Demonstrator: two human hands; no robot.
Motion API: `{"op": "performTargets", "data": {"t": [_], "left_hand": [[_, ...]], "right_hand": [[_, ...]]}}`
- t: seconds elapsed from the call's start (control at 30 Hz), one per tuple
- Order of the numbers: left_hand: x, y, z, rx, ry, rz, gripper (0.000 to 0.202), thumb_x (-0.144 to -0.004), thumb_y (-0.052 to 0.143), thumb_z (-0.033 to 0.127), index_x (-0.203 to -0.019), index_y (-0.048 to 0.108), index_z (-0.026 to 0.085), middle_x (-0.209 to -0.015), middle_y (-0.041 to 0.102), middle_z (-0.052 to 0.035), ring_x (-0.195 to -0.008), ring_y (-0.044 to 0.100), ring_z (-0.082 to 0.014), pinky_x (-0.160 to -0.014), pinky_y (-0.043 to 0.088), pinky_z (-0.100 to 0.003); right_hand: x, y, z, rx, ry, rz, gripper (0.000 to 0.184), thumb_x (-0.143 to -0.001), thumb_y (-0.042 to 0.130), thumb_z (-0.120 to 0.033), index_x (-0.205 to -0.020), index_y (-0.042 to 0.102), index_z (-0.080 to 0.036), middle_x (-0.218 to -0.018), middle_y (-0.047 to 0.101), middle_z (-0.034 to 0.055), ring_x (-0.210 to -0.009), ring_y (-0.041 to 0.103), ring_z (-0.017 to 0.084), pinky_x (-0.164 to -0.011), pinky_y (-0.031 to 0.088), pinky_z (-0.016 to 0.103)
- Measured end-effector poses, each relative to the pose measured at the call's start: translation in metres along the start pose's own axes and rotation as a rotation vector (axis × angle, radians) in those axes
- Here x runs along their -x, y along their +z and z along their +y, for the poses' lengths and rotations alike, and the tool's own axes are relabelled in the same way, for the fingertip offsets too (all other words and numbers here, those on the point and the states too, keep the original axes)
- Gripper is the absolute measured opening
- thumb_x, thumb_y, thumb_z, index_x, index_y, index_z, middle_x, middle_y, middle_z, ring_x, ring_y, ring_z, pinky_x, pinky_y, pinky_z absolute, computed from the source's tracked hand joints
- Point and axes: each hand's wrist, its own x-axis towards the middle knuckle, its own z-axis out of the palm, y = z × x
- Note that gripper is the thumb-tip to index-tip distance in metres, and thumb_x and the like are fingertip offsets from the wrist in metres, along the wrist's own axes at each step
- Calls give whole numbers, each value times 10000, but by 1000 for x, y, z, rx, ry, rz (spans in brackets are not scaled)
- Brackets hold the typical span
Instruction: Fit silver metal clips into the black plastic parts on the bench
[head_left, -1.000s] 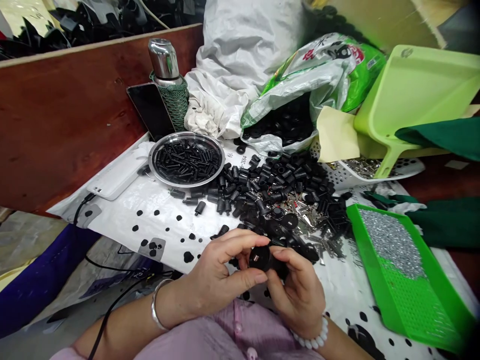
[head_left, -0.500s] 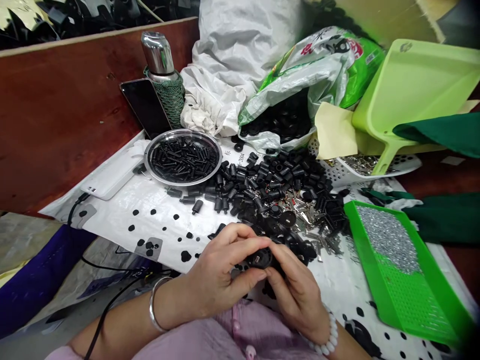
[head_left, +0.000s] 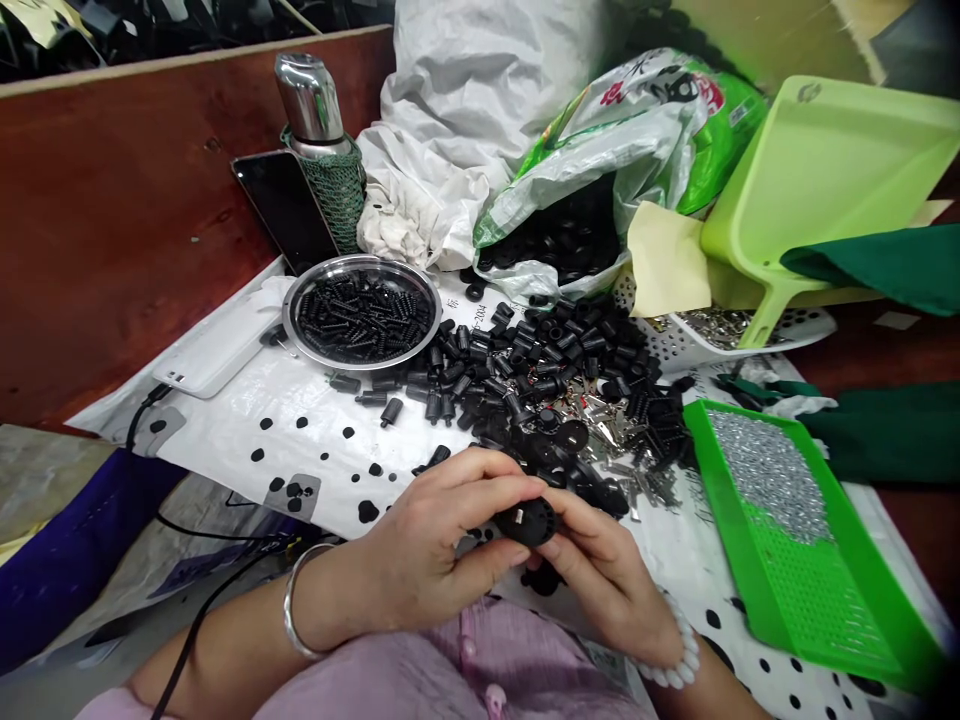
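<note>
**Black plastic cap [head_left: 529, 522]: two-hand fingertip hold**

The left hand [head_left: 439, 535] and right hand [head_left: 600, 570] are together, their fingertips clamped on opposite sides of the cap. The part is held above the near edge of the white dotted plastic sheet [head_left: 225, 435], with its slotted face showing. Handling estimate: light, stiff and slightly slippery. Grip at the round rim and keep the slot clear. Beyond the hands lies a heap of black plastic parts [head_left: 517, 375] mixed with silver metal clips [head_left: 611, 425]. A steel dish [head_left: 285, 317] of ribbed black pieces stands toward the far edge, and a green tray [head_left: 720, 510] of small silver pieces lies at the right edge.
</note>
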Motion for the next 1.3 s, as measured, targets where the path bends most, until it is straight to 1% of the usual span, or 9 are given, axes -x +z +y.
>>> {"op": "performTargets", "data": {"t": [0.13,0.23,0.33,0.43,0.53,0.63,0.83,1.1,1.3], "left_hand": [[-1,-2,-3,32,32,-42,456,-840,505,97,-1278,441,208,-1152,521,-112,-1065,511,-197,-903,464,-348],[-1,-3,-3,81,39,-60,467,-837,490,85,-1290,440,190,-1181,512,-123,-1096,498,-207,-925,451,-362],[-2,-4,-3,159,31,-23,398,-849,493,113,-1243,504,168,-1152,540,-132,-1066,527,-207,-903,467,-356],[-4,-3,-4,224,32,26,320,-856,502,117,-1163,575,176,-1093,598,-121,-1016,565,-199,-876,484,-347],[-4,-4,-7,248,40,30,363,-851,511,99,-1202,542,187,-1110,616,-111,-1062,551,-207,-927,456,-375],[-2,-6,-8,200,23,36,406,-835,543,101,-1228,516,196,-1160,580,-113,-1095,527,-213,-948,441,-379],[3,-11,-7,85,0,36,412,-818,557,93,-1214,520,201,-1087,557,-102,-999,552,-186,-857,490,-321],[0,-7,-9,95,42,-7,416,-846,499,85,-1247,486,196,-1127,610,-98,-1060,556,-196,-907,479,-352],[5,-2,-10,-234,88,49,463,-848,478,76,-1298,430,174,-1295,485,-132,-1189,460,-218,-984,424,-391]], "right_hand": [[-2,-2,-5,-209,126,-77,240,-919,407,-231,-1119,539,-217,-666,544,-22,-592,523,96,-555,440,202],[-4,0,-9,-278,146,-91,221,-922,406,-245,-1081,554,-206,-667,540,-21,-597,515,92,-565,432,205],[-3,6,-10,-289,149,-74,209,-923,406,-253,-1060,557,-207,-675,542,-20,-594,519,90,-562,436,205],[1,13,-7,-222,118,-12,210,-920,407,-243,-1082,540,-216,-674,558,-16,-582,531,95,-542,446,202],[4,19,-1,-71,31,106,268,-893,452,-213,-1157,491,-238,-737,605,0,-634,580,114,-553,472,202],[3,21,1,86,-79,209,311,-862,493,-190,-1167,489,-248,-904,636,35,-768,621,141,-663,507,228],[0,23,-2,231,-169,299,311,-843,497,-156,-1144,499,-233,-941,642,56,-830,630,168,-690,525,247],[6,26,5,296,-190,365,344,-833,506,-148,-1167,494,-229,-968,643,61,-829,632,168,-710,532,266],[5,26,8,311,-135,417,330,-831,524,-163,-1156,509,-217,-1005,643,71,-884,634,179,-753,533,288]]}}
